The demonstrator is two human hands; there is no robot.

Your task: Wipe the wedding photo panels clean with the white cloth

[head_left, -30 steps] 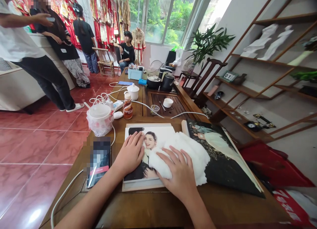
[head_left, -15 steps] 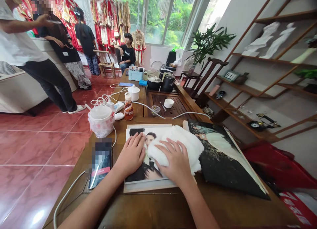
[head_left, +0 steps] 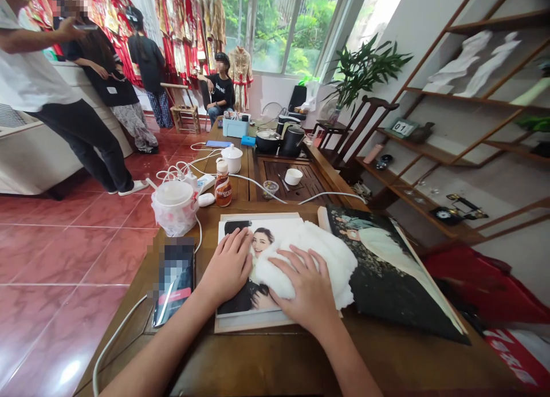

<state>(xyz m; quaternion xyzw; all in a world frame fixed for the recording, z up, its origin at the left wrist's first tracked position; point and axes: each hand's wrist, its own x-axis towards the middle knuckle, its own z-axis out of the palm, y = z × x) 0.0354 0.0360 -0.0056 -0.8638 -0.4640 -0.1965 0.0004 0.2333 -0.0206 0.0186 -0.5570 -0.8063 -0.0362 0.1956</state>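
A large photo album lies open on the wooden table. Its left page shows a portrait on white, its right page a dark outdoor picture. My left hand lies flat on the left page, fingers stretched out. My right hand presses flat on a fluffy white cloth that rests on the album's middle, fingers spread over it.
A phone with a cable lies left of the album. Behind stand a bagged white container, a brown bottle, power strip, tea tray and kettles. Several people stand or sit at the far left. Shelves and a chair are on the right.
My right hand with the cloth slid left across the album, then stayed near the middle. My left hand kept its place on the left page.
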